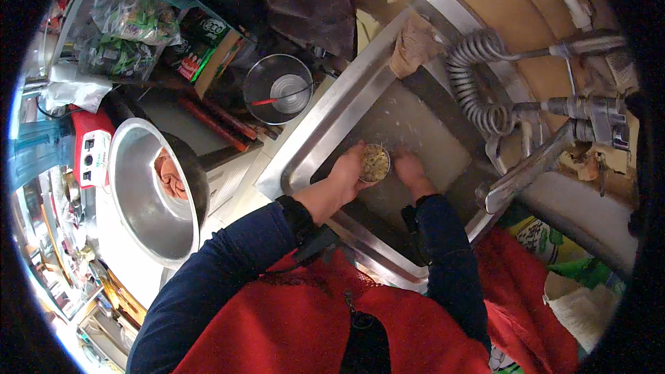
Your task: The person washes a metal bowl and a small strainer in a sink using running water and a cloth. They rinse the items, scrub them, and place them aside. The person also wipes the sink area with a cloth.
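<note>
My left hand (349,172) is closed around a small round container (375,163) and holds it over the stainless steel sink (358,96). Pale yellowish, shredded-looking bits lie inside the container; I cannot tell what they are. Just right of it, and apart from it, is my right hand (410,168), low over the sink, with its fingers blurred. Whether that hand holds anything cannot be made out. The sink's floor below both hands looks grey and cloudy.
A brown cloth (413,45) hangs over the sink's far corner. Right of the sink are a coiled metal hose (475,80) and a faucet spout (530,166). At left stand a large steel bowl (150,192) with a reddish-brown thing inside and a metal pot (278,88).
</note>
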Motion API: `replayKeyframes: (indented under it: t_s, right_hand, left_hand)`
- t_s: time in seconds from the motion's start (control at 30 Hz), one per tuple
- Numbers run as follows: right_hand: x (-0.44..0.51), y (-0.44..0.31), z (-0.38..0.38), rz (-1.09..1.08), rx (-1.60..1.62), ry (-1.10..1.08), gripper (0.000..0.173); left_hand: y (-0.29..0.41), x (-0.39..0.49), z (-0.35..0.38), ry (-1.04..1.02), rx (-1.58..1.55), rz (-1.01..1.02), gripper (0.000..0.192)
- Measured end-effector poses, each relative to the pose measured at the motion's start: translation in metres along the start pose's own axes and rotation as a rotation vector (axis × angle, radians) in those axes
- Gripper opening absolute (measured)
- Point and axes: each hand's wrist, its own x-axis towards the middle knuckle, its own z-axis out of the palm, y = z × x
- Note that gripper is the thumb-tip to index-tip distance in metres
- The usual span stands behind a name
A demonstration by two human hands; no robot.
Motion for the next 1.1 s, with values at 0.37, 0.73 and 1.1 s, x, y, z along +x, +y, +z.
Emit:
replayKeyframes:
  t_s: [0.37,0.73,1.1]
  right_hand:
    - [-0.001,0.002,0.006,-0.106,0.025,-0.015,0.036]
    - [0.011,0.019,0.031,-0.261,-0.206,-0.168,0.028]
    - [-0.039,-0.05,-0.103,0.176,0.831,0.454,0.02]
  left_hand:
    - [0.008,-0.008,0.003,0.029,0.053,-0.026,0.036]
    - [0.006,0.002,-0.002,-0.008,0.034,-0.02,0.035]
    - [-0.002,0.017,-0.009,-0.023,0.035,-0.026,0.033]
